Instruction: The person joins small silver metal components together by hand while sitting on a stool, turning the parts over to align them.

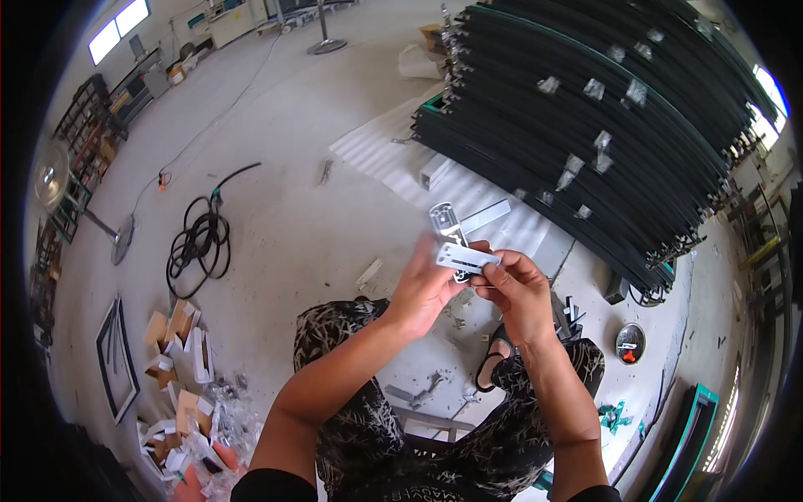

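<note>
Silver metal, the slotted plate [468, 255] is held in midair on the near side of the stack of black bars [577, 125]. The right hand [523, 301] has its grip pinching one end; the left hand [425, 289] blurs at the other, its grip impossible to tell. A firm right pinch should prevent twisting. A bowl [629, 333] sits near the stack's right end.

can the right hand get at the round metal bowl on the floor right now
Probably not at once: the right hand is holding the slotted metal bracket. The round metal bowl sits out past the right knee, so a lean may be needed, though its top looks uncovered.
</note>
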`<state>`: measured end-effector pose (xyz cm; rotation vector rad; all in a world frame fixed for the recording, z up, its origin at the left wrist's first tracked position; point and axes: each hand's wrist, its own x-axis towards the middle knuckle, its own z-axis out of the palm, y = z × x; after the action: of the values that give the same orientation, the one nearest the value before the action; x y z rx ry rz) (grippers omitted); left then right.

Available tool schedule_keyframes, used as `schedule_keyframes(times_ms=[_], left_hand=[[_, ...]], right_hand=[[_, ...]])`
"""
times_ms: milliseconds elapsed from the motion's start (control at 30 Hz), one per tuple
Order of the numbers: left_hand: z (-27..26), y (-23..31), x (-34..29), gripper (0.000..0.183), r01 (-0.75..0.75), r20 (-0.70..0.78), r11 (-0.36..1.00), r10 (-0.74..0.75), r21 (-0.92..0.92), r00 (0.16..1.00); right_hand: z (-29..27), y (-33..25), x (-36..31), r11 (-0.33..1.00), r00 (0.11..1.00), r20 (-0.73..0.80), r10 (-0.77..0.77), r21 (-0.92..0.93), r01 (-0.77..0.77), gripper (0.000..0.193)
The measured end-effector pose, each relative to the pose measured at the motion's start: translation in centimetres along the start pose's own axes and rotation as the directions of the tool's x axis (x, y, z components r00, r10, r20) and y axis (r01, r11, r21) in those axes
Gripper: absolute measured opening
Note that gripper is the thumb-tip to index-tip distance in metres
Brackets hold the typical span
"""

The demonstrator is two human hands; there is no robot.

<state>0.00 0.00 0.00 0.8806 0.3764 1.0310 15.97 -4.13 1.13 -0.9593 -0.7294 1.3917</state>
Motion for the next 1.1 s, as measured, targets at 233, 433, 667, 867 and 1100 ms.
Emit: schedule_keyframes(times_ms=[233,433,667,867,1100], left_hand=[[-0.4,0.7,0.7,0.041,-0.057,-0.046,0.996,0.061,0.067,0.997],[0.0,0.7,1.5,0.044,0.024,0.002,1.000,-0.024,-0.010,1.000],[-0.5,1.6,1.0,0.043,-0.022,0.004,0.999,0.022,0.026,1.000],[-1.5,2.7,0.3,0.044,-0.015,0.034,0.999,0.017,-0.046,0.999],[-2.7,3.0,-0.1,0.049,-0.015,0.092,0.997,0.022,-0.074,0.995]], right_hand=[[0.6,-0.8,0.1,0.983,0.999,0.045,0.012,-0.182,-0.004,0.016],[2.0,-1.0,1.5,0.981,0.995,0.051,-0.082,-0.172,0.089,0.015],[3.7,-0.4,1.5,0.968,0.992,0.031,-0.126,-0.215,0.129,0.015],[4.3,0.4,1.1,0.948,0.980,0.090,-0.175,-0.252,0.192,0.013],[5.1,0.7,1.0,0.943,0.979,0.100,-0.178,-0.266,0.199,0.014]])
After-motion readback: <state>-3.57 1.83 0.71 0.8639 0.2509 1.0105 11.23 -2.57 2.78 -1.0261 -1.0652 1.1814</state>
